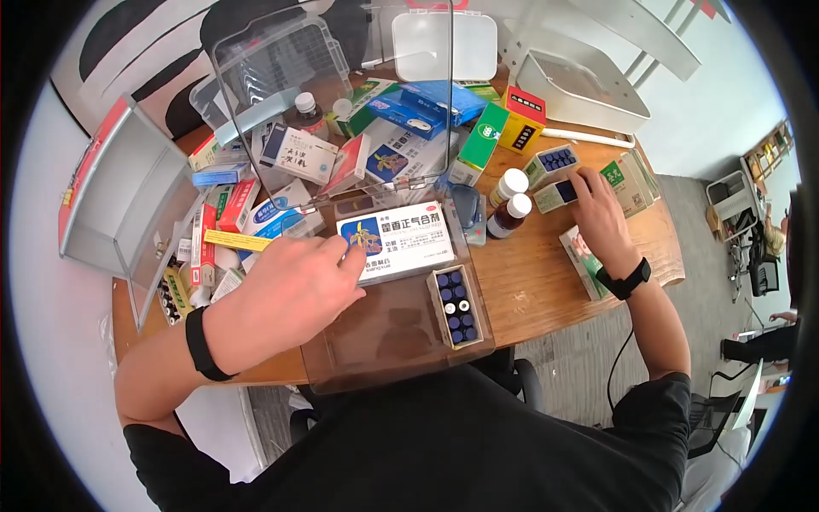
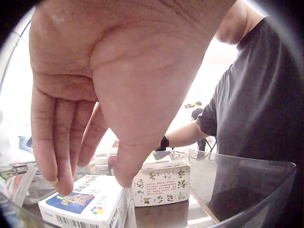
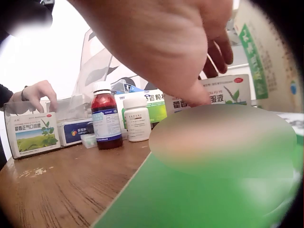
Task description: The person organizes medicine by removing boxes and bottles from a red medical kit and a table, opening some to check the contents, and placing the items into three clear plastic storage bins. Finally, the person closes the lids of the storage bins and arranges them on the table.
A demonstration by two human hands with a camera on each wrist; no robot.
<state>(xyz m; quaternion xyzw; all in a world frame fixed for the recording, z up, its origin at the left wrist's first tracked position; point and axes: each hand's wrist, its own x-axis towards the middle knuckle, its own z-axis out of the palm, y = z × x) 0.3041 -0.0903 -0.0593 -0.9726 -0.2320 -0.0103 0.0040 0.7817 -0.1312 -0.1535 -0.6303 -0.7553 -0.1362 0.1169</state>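
Left hand (image 1: 294, 286) is reaching down over a flat white cardboard box with a blue picture panel (image 1: 418, 239), thumb and fingers apart; whether it is touching is unclear. Right hand (image 1: 604, 218) is apparently pinching a small white carton of dark-capped vials (image 1: 550, 202) on the brown wooden surface (image 1: 520, 294). Seemingly, medicine boxes are being sorted; lifting that carton is calling for keeping it upright.

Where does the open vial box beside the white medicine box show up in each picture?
Head: vial box, just below and right of centre.
Left wrist: vial box, lower centre, right of the white box.
Right wrist: vial box, far left, below the left hand.
Landmark: left hand, in all three.
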